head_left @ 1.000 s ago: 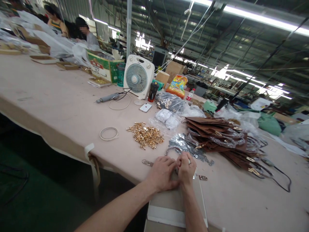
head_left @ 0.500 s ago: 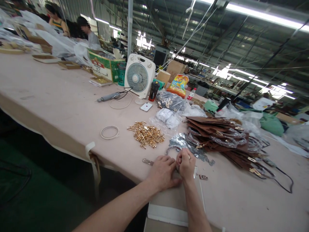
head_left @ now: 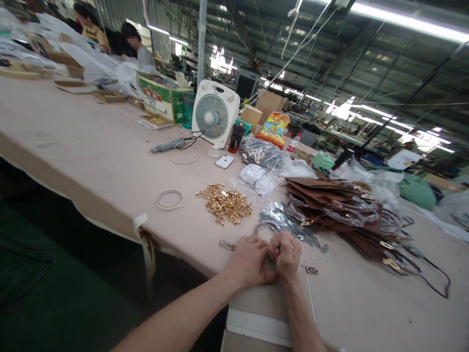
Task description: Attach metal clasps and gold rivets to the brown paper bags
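Observation:
My left hand and my right hand are pressed together, fingers curled tight, over a flat grey board at the table's near edge. What they pinch between them is hidden. Just beyond the knuckles lies a heap of clear plastic wrappers. A pile of small gold metal fittings sits to the left of that. A stack of brown leather pieces with gold clasps rises to the right. Two small metal plates lie beside my hands, the left plate and the right plate.
A white tape ring, a white phone, a handheld power tool, a box fan, bagged hardware and a snack bag lie farther back on the pink table. Two people sit at the far left.
My hands stay together at the same spot; the right fist has closed tighter. The camera has drifted slightly, shifting the scene a little to the right.

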Motion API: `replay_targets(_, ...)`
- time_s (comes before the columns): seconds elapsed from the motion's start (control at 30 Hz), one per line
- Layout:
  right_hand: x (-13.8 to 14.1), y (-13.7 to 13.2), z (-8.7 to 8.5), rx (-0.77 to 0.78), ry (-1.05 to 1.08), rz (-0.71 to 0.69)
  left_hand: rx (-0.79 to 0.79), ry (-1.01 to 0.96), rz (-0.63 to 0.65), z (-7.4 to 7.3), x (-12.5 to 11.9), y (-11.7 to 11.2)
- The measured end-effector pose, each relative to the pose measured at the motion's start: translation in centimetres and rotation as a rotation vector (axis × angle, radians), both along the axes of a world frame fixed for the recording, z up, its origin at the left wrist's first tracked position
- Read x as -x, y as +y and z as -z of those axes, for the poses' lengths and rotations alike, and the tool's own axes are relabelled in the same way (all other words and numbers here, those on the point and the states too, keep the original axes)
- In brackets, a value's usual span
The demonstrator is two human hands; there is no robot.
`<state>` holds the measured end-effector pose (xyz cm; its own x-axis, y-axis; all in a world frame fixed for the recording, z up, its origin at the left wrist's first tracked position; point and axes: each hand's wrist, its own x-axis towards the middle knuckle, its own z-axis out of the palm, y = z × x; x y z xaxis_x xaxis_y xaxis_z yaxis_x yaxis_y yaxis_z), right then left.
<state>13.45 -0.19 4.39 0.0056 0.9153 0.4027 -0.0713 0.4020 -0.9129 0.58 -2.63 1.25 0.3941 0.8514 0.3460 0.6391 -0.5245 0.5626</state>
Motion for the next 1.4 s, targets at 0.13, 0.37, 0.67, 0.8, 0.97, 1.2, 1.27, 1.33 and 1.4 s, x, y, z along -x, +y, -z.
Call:
replay_targets(0.13, 0.1, 0.0, -0.2, 0.019, 0.043, -0.003, -0.005, -0.005, 0.016, -0.1, 0.1, 0.0)
replay_targets(0.37, 0.0, -0.6, 0.1, -0.010, 0.032, 0.059, 0.002, -0.004, 0.013, -0.1, 0.1, -0.1)
replay_targets(0.67, -0.5, -0.1, 1.6, 0.044, 0.235, 0.127, 0.018, -0.270, 0.012, 1.3, 0.7, 0.2)
replay_targets(0.8, -0.5, -0.8, 1.9, 0.021, 0.245, 0.146, 0.069, -0.380, -0.032, 2.4, 2.8, -0.6)
replay_targets(0.97, 0.0, -0.9, 2.2, 0.005, 0.190, 0.154, 0.207, -0.437, -0.012, 2.0, 5.5, -1.5)
replay_targets(1.2, 0.2, -0.9, 1.5, 0.003, 0.144, 0.218, 0.513, -0.550, -0.119, 2.3, 5.5, 0.2)
replay_targets(1.27, 0.6, -1.2, 1.0, 0.004, 0.162, 0.234, 0.543, -0.518, -0.162, 2.3, 5.2, 0.6)
replay_targets(1.33, 1.5, -1.8, 0.5, -0.016, 0.237, 0.208, 0.551, -0.483, -0.204, 2.1, 5.0, 0.9)
replay_targets(1.4, 2.7, -2.6, 0.3, -0.047, 0.324, 0.141, 0.559, -0.468, -0.227, 1.8, 4.9, 1.2)
